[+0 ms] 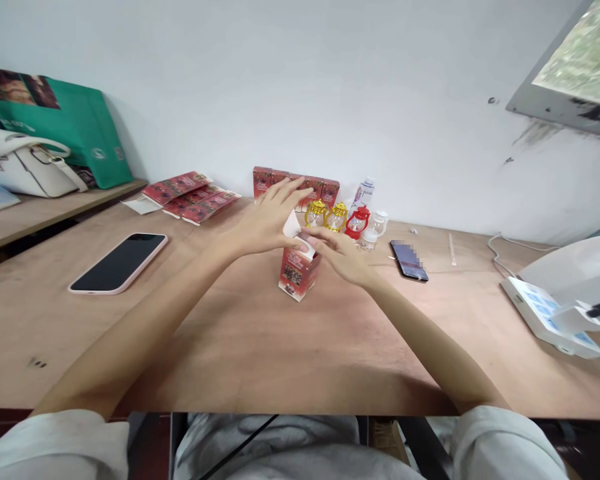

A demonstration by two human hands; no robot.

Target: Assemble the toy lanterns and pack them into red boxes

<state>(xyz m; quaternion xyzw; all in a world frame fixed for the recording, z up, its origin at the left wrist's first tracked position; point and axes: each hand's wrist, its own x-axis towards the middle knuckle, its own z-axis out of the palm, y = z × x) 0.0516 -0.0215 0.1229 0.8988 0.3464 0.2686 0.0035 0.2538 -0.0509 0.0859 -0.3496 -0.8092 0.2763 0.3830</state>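
A small red printed carton box (296, 273) stands upright on the table in front of me, its top end open and a white inner flap (292, 225) raised. My left hand (270, 223) is over its left side, fingers stretched out and apart, with the thumb touching the top front edge. At the right upper edge, my right hand (341, 253) has its thumb and forefinger on the box's flap. What lies inside the box is mostly hidden. Just behind stand small lantern ornaments: two gold ones (336, 217), a red one (357, 223) and a white one (375, 230).
A row of red boxes (331, 192) stands along the wall beside a bottle (365, 192). Flat red cartons (195, 200) lie at the back left. Phones lie on either side, a pink-cased one (121, 263) and a dark one (409, 260). A power strip (545, 320) sits at the right.
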